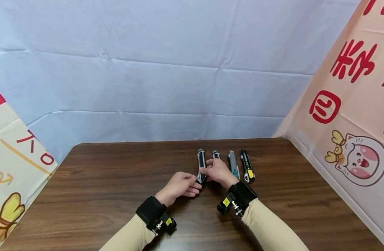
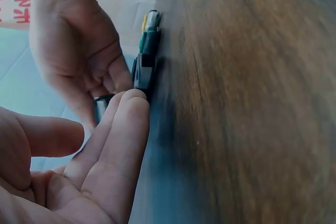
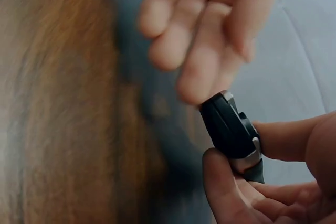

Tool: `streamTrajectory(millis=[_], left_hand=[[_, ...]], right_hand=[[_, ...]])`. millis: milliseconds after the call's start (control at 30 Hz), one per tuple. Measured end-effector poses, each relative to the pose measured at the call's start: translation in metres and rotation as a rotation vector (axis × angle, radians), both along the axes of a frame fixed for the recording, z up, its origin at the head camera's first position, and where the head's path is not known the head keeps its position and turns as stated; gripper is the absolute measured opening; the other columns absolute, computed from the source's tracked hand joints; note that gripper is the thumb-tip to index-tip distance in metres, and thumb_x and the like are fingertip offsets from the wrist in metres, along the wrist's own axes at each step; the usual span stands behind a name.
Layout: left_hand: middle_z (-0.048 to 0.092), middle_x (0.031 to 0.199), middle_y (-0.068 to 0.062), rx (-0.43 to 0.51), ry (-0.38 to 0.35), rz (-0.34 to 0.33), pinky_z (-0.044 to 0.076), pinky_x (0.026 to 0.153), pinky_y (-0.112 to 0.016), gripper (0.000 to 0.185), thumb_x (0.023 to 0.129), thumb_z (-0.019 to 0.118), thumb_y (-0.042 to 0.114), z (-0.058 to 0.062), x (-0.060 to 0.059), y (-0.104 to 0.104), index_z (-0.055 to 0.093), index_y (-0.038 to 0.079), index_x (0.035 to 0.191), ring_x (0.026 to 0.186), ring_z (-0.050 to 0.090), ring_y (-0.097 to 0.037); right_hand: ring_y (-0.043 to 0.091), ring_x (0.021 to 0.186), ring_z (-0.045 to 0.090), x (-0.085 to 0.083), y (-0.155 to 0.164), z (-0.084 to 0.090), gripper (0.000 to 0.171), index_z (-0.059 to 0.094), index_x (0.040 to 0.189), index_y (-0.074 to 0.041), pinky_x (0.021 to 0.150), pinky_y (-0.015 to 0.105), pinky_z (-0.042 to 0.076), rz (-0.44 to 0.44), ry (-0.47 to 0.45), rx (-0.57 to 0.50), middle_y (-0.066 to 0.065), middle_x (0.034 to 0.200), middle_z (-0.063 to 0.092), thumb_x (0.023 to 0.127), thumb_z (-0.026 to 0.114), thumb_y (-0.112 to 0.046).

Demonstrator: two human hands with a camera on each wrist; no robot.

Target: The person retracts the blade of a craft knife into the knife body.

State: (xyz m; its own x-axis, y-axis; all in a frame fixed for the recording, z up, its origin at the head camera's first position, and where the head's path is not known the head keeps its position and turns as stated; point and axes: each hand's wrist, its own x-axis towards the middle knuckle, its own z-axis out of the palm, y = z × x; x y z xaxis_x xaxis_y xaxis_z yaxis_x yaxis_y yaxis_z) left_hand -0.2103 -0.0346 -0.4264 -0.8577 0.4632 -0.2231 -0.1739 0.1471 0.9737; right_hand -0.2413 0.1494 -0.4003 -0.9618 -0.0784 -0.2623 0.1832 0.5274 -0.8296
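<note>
The long black-and-silver utility knife [image 1: 201,166] lies leftmost in a row of four on the brown wooden table [image 1: 101,184], its long axis pointing away from the person. The right hand [image 1: 219,172] pinches its near end; the left hand [image 1: 178,186], fingers relaxed, seems to touch the same end.

second knife [image 1: 215,154] mostly hidden behind right hand [image 1: 219,172]

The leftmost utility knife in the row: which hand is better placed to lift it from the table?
Probably the right hand: its fingers already pinch the leftmost utility knife at its near end, while the left hand only touches that end with straight fingertips.
</note>
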Motion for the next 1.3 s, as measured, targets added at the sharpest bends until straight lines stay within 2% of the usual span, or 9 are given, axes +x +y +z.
streamTrajectory(millis=[133, 333, 567, 667, 867, 1067, 1300], left_hand=[[0.071, 0.109, -0.018, -0.008, 0.002, -0.003, 0.061, 0.08, -0.031, 0.037, 0.104, 0.044, 0.015, 0.0, 0.001, -0.003, 0.051, -0.006, 0.134, 0.093, 0.072, -0.024], [0.071, 0.111, -0.019, -0.008, 0.007, 0.003, 0.061, 0.08, -0.032, 0.039, 0.104, 0.045, 0.016, -0.001, 0.002, -0.004, 0.051, -0.006, 0.135, 0.092, 0.072, -0.023], [0.07, 0.112, -0.021, -0.002, 0.019, 0.007, 0.061, 0.081, -0.033, 0.04, 0.104, 0.047, 0.017, 0.002, 0.004, -0.006, 0.051, -0.006, 0.136, 0.093, 0.072, -0.024], [0.07, 0.113, -0.021, 0.001, 0.025, 0.008, 0.061, 0.081, -0.033, 0.04, 0.104, 0.047, 0.016, 0.003, 0.004, -0.007, 0.05, -0.006, 0.137, 0.093, 0.072, -0.024], [0.07, 0.113, -0.023, 0.001, 0.031, 0.016, 0.061, 0.08, -0.032, 0.04, 0.104, 0.046, 0.016, 0.003, 0.003, -0.01, 0.05, -0.007, 0.136, 0.092, 0.072, -0.023], [0.07, 0.114, -0.023, 0.007, 0.026, 0.032, 0.061, 0.079, -0.029, 0.04, 0.103, 0.046, 0.014, 0.001, 0.0, -0.017, 0.049, -0.008, 0.137, 0.089, 0.073, -0.019], [0.069, 0.115, -0.024, -0.008, 0.035, 0.072, 0.061, 0.08, -0.031, 0.041, 0.103, 0.048, 0.016, 0.004, -0.001, -0.028, 0.049, -0.007, 0.137, 0.092, 0.073, -0.023]], right_hand=[[0.019, 0.082, 0.071, 0.001, -0.001, -0.004, 0.054, 0.045, 0.14, 0.005, 0.077, 0.035, 0.06, 0.005, 0.018, 0.105, 0.02, 0.115, 0.066, 0.095, 0.063, -0.021], [0.015, 0.078, 0.069, 0.0, -0.003, -0.008, 0.054, 0.047, 0.14, 0.002, 0.074, 0.032, 0.058, 0.005, 0.036, 0.185, 0.017, 0.115, 0.066, 0.095, 0.063, -0.023], [0.014, 0.064, 0.062, -0.001, -0.008, -0.009, 0.05, 0.053, 0.134, -0.001, 0.059, 0.026, 0.05, 0.014, 0.073, 0.294, 0.008, 0.092, 0.065, 0.094, 0.065, -0.027], [0.014, 0.062, 0.06, -0.002, -0.009, -0.009, 0.045, 0.056, 0.13, -0.002, 0.056, 0.025, 0.048, 0.015, 0.078, 0.328, 0.007, 0.091, 0.064, 0.094, 0.066, -0.027], [0.013, 0.059, 0.06, -0.002, -0.011, -0.006, 0.043, 0.058, 0.128, -0.001, 0.054, 0.025, 0.048, 0.052, 0.094, 0.412, 0.005, 0.081, 0.065, 0.094, 0.065, -0.027], [0.017, 0.07, 0.058, -0.005, -0.014, -0.005, 0.035, 0.064, 0.118, -0.003, 0.059, 0.028, 0.048, 0.071, 0.129, 0.541, 0.006, 0.088, 0.065, 0.094, 0.066, -0.028], [0.018, 0.072, 0.057, -0.004, -0.011, -0.003, 0.033, 0.062, 0.119, -0.003, 0.063, 0.031, 0.046, 0.092, 0.205, 0.559, 0.007, 0.091, 0.064, 0.094, 0.065, -0.024]])
